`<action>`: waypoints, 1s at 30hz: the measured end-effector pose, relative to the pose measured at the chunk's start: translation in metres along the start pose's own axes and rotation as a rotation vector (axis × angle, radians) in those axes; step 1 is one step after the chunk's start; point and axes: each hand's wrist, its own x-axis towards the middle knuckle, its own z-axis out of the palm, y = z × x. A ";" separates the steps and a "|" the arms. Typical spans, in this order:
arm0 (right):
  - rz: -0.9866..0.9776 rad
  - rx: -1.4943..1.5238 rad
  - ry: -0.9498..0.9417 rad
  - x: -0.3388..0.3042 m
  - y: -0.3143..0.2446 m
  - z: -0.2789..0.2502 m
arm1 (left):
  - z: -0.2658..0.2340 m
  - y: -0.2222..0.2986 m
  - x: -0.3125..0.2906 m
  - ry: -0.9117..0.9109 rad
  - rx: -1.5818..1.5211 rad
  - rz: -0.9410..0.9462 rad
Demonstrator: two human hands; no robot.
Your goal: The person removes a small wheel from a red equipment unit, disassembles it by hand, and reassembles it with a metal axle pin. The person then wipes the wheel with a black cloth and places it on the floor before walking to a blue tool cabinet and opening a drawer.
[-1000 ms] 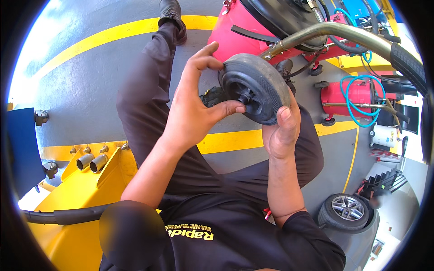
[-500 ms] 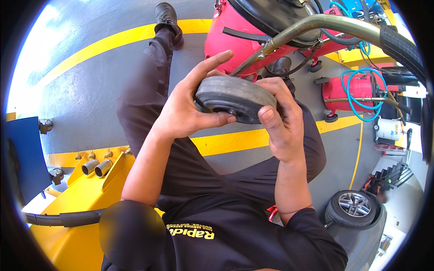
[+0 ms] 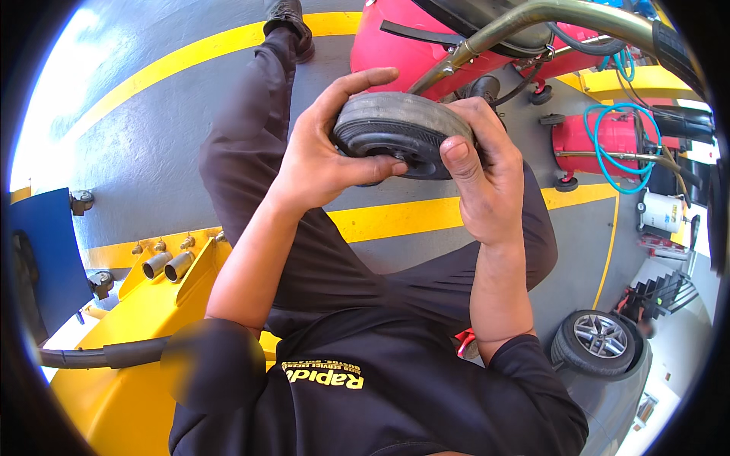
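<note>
Between my two hands I hold a small dark wheel [image 3: 403,114] with a worn grey rubber tread and a black hub. My left hand [image 3: 319,144] grips its left side, with the thumb across the hub face and the index finger raised off the tread. On the opposite side, my right hand [image 3: 490,167] has its thumb near the hub-side edge and its fingers over the tread. Just beyond the wheel stands a pink-red tank [image 3: 388,57] with a bent metal tube handle [image 3: 525,26]. The wheel's far face is hidden.
A yellow steel frame [image 3: 137,334] with two pipe stubs lies at my left, beside a blue panel [image 3: 49,258] on casters. At right are another pink-red tank [image 3: 593,140] with a coiled teal hose [image 3: 608,167], a white bucket [image 3: 661,211] and a car wheel [image 3: 597,342].
The small wheel has risen slightly and tilted, so more of its hub face shows. Both hands have moved with it and keep their hold.
</note>
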 end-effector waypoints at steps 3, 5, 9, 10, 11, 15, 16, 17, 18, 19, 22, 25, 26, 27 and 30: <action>-0.031 -0.096 -0.015 0.000 -0.002 -0.001 | -0.003 -0.008 0.000 -0.026 0.088 0.066; -0.015 -0.092 -0.025 0.000 -0.002 -0.003 | -0.002 -0.009 0.000 -0.027 0.144 0.109; 0.036 -0.059 -0.051 0.003 -0.003 -0.009 | 0.002 0.002 0.001 -0.020 0.227 0.096; 0.029 -0.067 -0.048 0.003 -0.004 -0.009 | 0.002 0.003 0.001 -0.010 0.214 0.080; 0.021 -0.075 -0.045 0.004 -0.005 -0.008 | 0.003 0.004 0.002 0.000 0.201 0.063; 0.032 -0.031 -0.009 0.006 -0.002 -0.007 | 0.005 0.008 0.002 0.026 0.288 0.023; 0.031 -0.045 -0.014 0.006 -0.001 -0.007 | 0.005 0.007 0.002 0.026 0.280 0.039; 0.030 -0.060 -0.019 0.006 0.000 -0.007 | 0.006 0.004 0.001 0.025 0.271 0.055; 0.031 -0.073 -0.025 0.006 0.000 -0.008 | 0.006 0.003 0.001 0.026 0.263 0.068; 0.033 -0.095 -0.032 0.007 0.000 -0.008 | 0.006 0.005 0.001 0.006 0.244 0.029; 0.043 -0.147 -0.050 0.008 -0.004 -0.011 | 0.002 0.011 0.001 -0.033 0.207 -0.038; 0.036 -0.169 -0.044 0.009 -0.012 -0.010 | 0.002 0.013 0.002 -0.015 0.195 0.000; 0.019 -0.174 -0.032 0.010 -0.012 -0.009 | 0.004 0.013 0.001 0.005 0.184 0.018; 0.003 -0.178 -0.021 0.010 -0.012 -0.008 | 0.005 0.014 0.001 0.026 0.173 0.035; 0.068 0.087 0.041 0.003 -0.009 0.000 | 0.007 0.010 -0.003 0.103 0.088 0.085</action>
